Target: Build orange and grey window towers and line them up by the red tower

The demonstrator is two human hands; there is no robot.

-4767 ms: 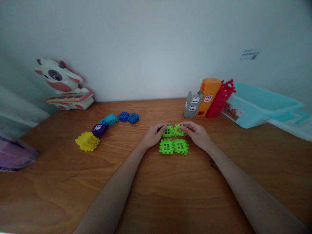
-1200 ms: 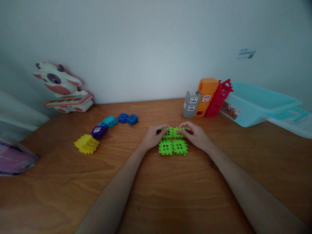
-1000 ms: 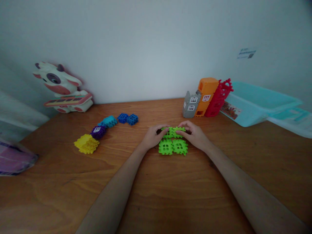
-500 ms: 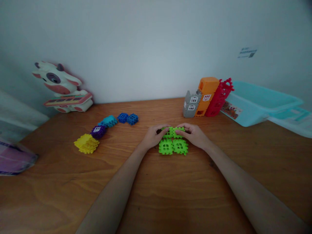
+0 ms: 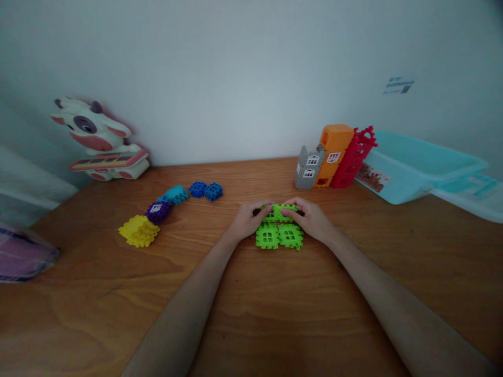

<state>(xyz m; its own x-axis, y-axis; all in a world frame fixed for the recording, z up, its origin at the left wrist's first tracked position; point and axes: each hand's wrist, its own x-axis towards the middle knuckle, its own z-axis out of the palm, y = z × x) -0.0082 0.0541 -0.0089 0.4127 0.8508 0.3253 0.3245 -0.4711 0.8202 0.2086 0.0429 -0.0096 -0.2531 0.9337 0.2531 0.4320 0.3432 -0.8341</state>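
My left hand (image 5: 248, 220) is closed on the left one of two light green building panels (image 5: 271, 213), thumb in front and fingers behind. On the right one, another green panel (image 5: 288, 215), my right hand (image 5: 311, 217) has its grip, its thumb pressing the near face. The two panels meet edge to edge between my hands; whether they are locked together I cannot tell. Just in front lie two more green window panels, a left panel (image 5: 267, 237) and a right panel (image 5: 291, 236), side by side on the wooden table (image 5: 251, 314).
At left are stacked yellow panels (image 5: 139, 231), purple panels (image 5: 157, 211), light blue panels (image 5: 176, 195) and dark blue panels (image 5: 206, 191). A cow toy with keyboard (image 5: 106, 144) stands behind. Back right are a grey, orange and red block building (image 5: 328, 159) and a turquoise bin (image 5: 424, 162).
My right hand has shifted very slightly left with its green panel. Otherwise the hands and the objects stay practically where they were.
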